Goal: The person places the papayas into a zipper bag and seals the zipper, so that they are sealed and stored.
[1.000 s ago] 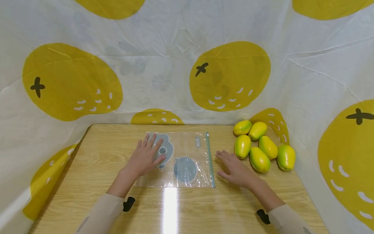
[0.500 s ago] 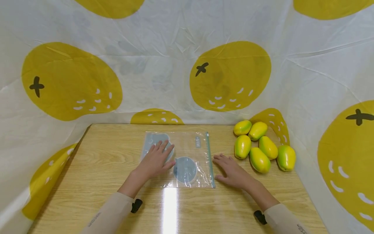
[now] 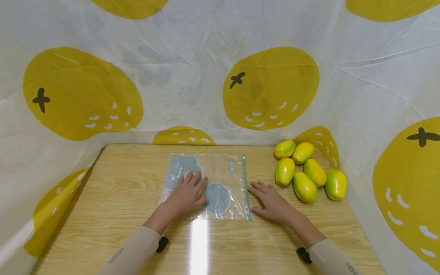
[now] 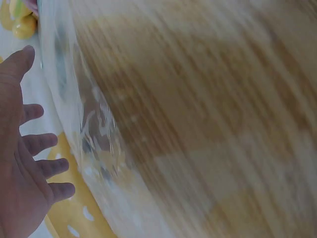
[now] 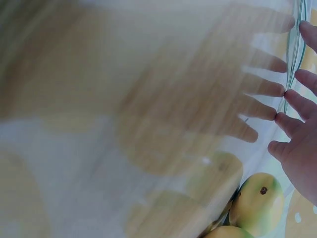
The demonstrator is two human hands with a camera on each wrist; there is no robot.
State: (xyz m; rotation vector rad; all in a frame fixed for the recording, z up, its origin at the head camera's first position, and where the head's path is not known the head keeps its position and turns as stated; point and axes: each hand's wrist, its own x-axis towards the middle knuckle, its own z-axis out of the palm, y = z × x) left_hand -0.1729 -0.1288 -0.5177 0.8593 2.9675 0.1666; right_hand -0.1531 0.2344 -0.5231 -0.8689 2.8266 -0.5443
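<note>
A clear zip-lock bag with pale blue printed shapes lies flat on the wooden table, its green zip edge facing right. Fingers spread and fairly straight, my left hand is over the printed middle of the bag; the left wrist view shows this hand holding nothing. My right hand is low over the table just right of the zip edge, fingertips right at it. In the right wrist view, the extended fingers of that hand point toward the green strip.
Several yellow-green mangoes lie grouped at the back right of the table, close beyond my right hand. A white cloth printed with large yellow fruit hangs behind and along both sides.
My left hand has slid right and a little nearer to me across the bag. My right hand has shifted slightly left, up to the zip edge. The bag and mangoes stay put.
</note>
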